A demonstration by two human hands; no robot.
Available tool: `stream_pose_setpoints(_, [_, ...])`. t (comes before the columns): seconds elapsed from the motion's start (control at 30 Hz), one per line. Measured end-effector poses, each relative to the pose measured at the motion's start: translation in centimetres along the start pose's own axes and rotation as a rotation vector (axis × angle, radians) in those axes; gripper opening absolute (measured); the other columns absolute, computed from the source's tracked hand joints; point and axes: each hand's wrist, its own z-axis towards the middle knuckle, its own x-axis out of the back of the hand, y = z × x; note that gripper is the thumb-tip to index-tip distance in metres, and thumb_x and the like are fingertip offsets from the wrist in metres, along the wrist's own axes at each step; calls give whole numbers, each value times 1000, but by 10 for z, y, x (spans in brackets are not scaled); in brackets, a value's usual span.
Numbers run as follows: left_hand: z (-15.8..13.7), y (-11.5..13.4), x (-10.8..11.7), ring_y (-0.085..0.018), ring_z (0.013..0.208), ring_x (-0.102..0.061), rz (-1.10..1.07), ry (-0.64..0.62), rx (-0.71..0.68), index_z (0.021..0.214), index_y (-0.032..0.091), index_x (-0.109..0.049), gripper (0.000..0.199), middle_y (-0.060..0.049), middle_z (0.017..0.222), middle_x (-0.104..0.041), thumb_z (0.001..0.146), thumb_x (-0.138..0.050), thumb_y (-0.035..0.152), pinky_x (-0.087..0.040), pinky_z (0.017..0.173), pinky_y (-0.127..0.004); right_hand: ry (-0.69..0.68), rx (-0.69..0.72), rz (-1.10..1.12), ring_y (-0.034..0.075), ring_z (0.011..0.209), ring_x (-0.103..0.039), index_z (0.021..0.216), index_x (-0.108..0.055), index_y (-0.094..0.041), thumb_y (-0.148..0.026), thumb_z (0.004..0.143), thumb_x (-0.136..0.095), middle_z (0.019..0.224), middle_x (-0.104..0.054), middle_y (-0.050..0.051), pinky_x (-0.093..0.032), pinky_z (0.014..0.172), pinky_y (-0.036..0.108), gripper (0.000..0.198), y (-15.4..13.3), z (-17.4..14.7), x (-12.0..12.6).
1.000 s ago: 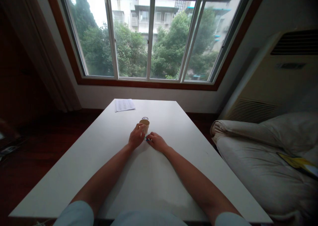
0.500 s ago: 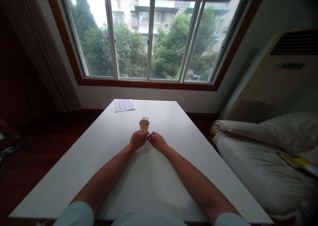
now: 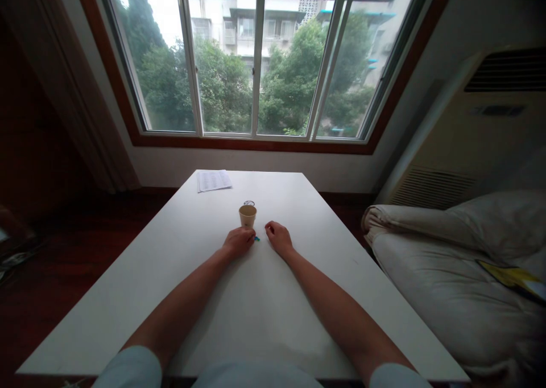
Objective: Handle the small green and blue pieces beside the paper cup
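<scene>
A beige paper cup (image 3: 247,216) stands upright on the white table (image 3: 251,320). Just in front of it is my left hand (image 3: 239,242), its fingers closed together. A small blue-green piece (image 3: 256,239) shows at those fingertips; its kind is too small to make out. To the right, apart from the cup and the piece, my right hand (image 3: 279,237) rests low over the table with its fingers curled in. Whether anything is inside that curl is hidden.
Behind the cup lies a small dark ring-shaped item (image 3: 249,203), partly hidden. Printed paper sheets (image 3: 214,180) lie at the table's far left corner. A covered sofa (image 3: 426,263) stands at the right, and a window (image 3: 256,64) faces me.
My right hand has drawn away from my left, to the right. The blue-green piece now shows more plainly at the left fingertips. The cup has stayed in place.
</scene>
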Motion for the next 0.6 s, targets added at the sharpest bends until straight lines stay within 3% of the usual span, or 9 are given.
stream_pose_setpoints(0.23, [-1, 6, 2, -20, 97, -64, -15, 18, -60, 105, 23, -69, 23, -7, 103, -69, 95, -49, 32, -48, 83, -30, -10, -41, -3, 15, 74, -59, 92, -70, -23, -22, 88, -56, 81, -69, 1, -41, 73, 24, 15, -2, -1, 1])
stream_pose_setpoints(0.6, [0, 7, -2, -21, 100, -62, -16, 27, -183, 101, 23, -69, 17, -7, 101, -66, 89, -58, 28, -49, 83, -31, -5, -70, -52, 15, 75, -59, 92, -69, -22, -22, 90, -55, 82, -68, 2, -40, 72, 25, 14, 2, 1, 1])
